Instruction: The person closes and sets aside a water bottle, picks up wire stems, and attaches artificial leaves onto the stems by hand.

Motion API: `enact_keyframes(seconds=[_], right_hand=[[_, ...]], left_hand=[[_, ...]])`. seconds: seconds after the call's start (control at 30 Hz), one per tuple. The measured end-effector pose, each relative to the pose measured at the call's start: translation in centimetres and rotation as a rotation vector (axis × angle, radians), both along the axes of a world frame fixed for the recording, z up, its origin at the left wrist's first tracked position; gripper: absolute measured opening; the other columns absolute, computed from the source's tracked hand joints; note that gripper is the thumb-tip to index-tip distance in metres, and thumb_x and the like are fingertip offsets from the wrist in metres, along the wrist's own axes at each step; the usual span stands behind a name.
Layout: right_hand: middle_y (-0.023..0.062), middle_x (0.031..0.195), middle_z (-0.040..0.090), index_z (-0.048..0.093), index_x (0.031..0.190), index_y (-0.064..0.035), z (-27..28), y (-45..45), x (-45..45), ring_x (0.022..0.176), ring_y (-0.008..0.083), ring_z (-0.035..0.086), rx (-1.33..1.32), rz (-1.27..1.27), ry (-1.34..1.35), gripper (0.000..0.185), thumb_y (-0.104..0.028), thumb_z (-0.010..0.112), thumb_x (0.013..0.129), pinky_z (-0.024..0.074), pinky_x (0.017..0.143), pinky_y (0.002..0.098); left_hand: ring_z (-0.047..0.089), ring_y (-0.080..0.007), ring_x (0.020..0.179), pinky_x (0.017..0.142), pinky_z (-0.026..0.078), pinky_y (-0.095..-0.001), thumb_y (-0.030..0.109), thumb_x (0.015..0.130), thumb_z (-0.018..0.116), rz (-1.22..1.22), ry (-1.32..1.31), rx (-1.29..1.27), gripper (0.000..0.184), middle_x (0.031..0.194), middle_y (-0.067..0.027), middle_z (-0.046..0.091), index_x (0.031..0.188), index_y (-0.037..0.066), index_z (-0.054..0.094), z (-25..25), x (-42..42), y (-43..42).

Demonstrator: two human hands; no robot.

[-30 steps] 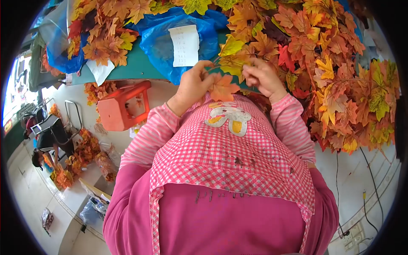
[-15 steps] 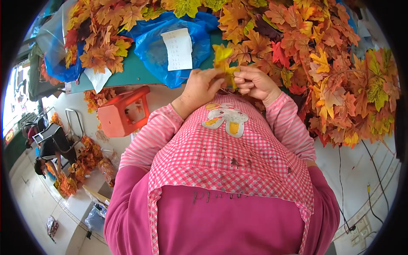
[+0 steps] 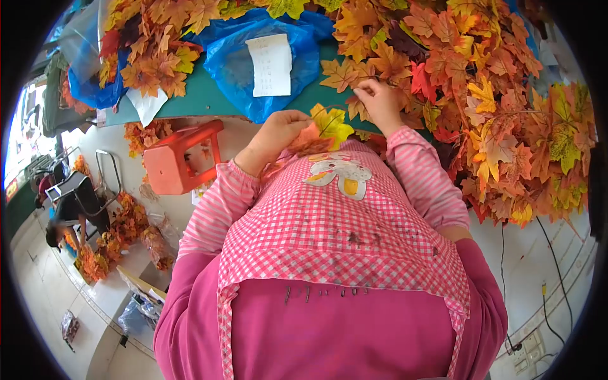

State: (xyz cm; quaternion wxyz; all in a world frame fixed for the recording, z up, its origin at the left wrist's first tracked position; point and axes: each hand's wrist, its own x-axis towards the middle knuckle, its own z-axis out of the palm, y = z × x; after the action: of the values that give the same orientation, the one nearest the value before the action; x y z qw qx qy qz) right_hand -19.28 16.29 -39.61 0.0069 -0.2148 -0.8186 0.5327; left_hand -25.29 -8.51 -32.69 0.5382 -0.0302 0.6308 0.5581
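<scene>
I'm watching the left hand (image 3: 276, 134), nearside of the written list (image 3: 270, 66), pinching a small leaf bunch (image 3: 330, 125), yellow leaf showing, right and nearside of the list. And the right hand (image 3: 379, 103) has just come off it! Left carries alone; right of the list, those fingers bunch narrowly, contents I can't tell.
</scene>
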Motion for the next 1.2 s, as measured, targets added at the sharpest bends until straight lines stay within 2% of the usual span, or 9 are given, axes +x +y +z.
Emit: enact_keyframes(seconds=[0.13, 0.3, 0.4, 0.5, 0.63, 0.77, 0.9, 1.03, 1.2], right_hand=[[0.0071, 0.102, 0.062, 0.065, 0.087, -0.0028, 1.2, 0.0, -0.2, 0.078, 0.0101, 0.059, -0.035, 0.042, 0.245, 0.014, -0.015, 0.07, 0.082, 0.0466, 0.067, 0.0243], [0.0173, 0.125, 0.052, 0.056, 0.081, -0.0045, 9.3, 0.4, -0.6, 0.12, 0.0356, 0.045, 0.187, 0.074, 0.43, 0.015, -0.007, 0.07, 0.076, 0.0403, 0.095, 0.0398], [0.0161, 0.109, 0.059, 0.056, 0.081, -0.0049, 12.5, 0.1, -1.5, 0.104, 0.0314, 0.055, 0.424, 0.159, 0.598, 0.013, -0.006, 0.068, 0.075, 0.041, 0.091, 0.0412], [0.0058, 0.066, 0.06, 0.055, 0.08, -0.0064, 11.3, -0.9, -1.0, 0.069, 0.0278, 0.06, 0.019, 0.228, 0.216, 0.011, -0.015, 0.062, 0.081, 0.0421, 0.08, 0.0407], [0.0113, 0.079, 0.065, 0.062, 0.084, -0.0053, 9.9, -1.5, 0.0, 0.072, 0.0287, 0.063, 0.506, 0.66, -0.114, 0.013, -0.017, 0.064, 0.08, 0.047, 0.066, 0.0392], [0.0088, 0.1, 0.062, 0.062, 0.079, -0.006, 11.3, -2.7, 0.4, 0.1, 0.0265, 0.056, 0.376, 0.726, -0.051, 0.011, -0.016, 0.064, 0.077, 0.0457, 0.082, 0.041], [0.006, 0.096, 0.061, 0.055, 0.077, -0.0057, 10.7, -3.7, -1.0, 0.096, 0.0229, 0.056, 0.085, 0.537, 0.431, 0.015, -0.015, 0.066, 0.079, 0.0386, 0.096, 0.0391], [0.007, 0.086, 0.06, 0.056, 0.092, -0.0014, 9.9, -3.9, -0.8, 0.074, 0.013, 0.057, -0.18, 0.382, 0.014, 0.009, -0.01, 0.058, 0.09, 0.0452, 0.067, 0.0256], [0.0099, 0.085, 0.062, 0.06, 0.094, -0.0019, 7.7, -3.5, -0.4, 0.08, 0.0265, 0.058, 0.085, 0.427, 0.158, 0.01, -0.009, 0.059, 0.087, 0.0452, 0.071, 0.0354]], left_hand=[[0.057, -0.0066, 0.074, 0.067, 0.046, -0.0201, 0.01, 0.088, 0.061, 0.113, -0.172, 0.122, 0.015, 0.088, -0.0014, 0.064, 0.098, -0.002, 0.064, 1.0, -0.4, -0.3], [0.059, -0.0071, 0.07, 0.062, 0.048, -0.0214, 0.008, 0.088, 0.061, 0.019, 0.226, -0.02, 0.019, 0.087, -0.0005, 0.066, 0.104, -0.001, 0.065, 0.8, 0.0, 0.3], [0.059, -0.0083, 0.067, 0.06, 0.048, -0.0229, 0.009, 0.086, 0.063, -0.135, 0.681, -0.274, 0.019, 0.08, -0.0037, 0.067, 0.102, 0.0, 0.065, 1.5, 0.3, 1.3], [0.06, -0.0086, 0.067, 0.061, 0.049, -0.0232, 0.01, 0.086, 0.064, -0.121, 0.743, -0.239, 0.019, 0.078, -0.0059, 0.067, 0.101, -0.001, 0.065, 0.8, 0.4, 1.8], [0.062, -0.0105, 0.066, 0.061, 0.049, -0.0239, 0.012, 0.085, 0.064, 0.092, 0.75, -0.165, 0.018, 0.078, -0.0075, 0.067, 0.098, -0.001, 0.066, 1.2, 0.6, 2.5], [0.062, -0.0107, 0.065, 0.059, 0.048, -0.0242, 0.012, 0.085, 0.064, 0.009, 0.795, -0.325, 0.018, 0.077, -0.0052, 0.068, 0.097, -0.001, 0.066, 1.2, 0.3, 2.6], [0.065, -0.0099, 0.071, 0.06, 0.052, -0.0237, 0.011, 0.085, 0.064, -0.08, 0.722, -0.275, 0.02, 0.08, -0.0075, 0.068, 0.099, -0.003, 0.064, -0.2, 0.1, 2.1], [0.062, -0.0087, 0.07, 0.06, 0.05, -0.0228, 0.009, 0.086, 0.062, 0.001, 0.581, -0.201, 0.017, 0.081, -0.0061, 0.067, 0.098, -0.004, 0.064, -0.4, 0.2, 2.1], [0.059, -0.007, 0.066, 0.058, 0.047, -0.022, 0.01, 0.087, 0.062, -0.01, 0.616, -0.179, 0.017, 0.077, -0.0042, 0.065, 0.097, -0.003, 0.064, 0.2, 0.4, 2.3]])
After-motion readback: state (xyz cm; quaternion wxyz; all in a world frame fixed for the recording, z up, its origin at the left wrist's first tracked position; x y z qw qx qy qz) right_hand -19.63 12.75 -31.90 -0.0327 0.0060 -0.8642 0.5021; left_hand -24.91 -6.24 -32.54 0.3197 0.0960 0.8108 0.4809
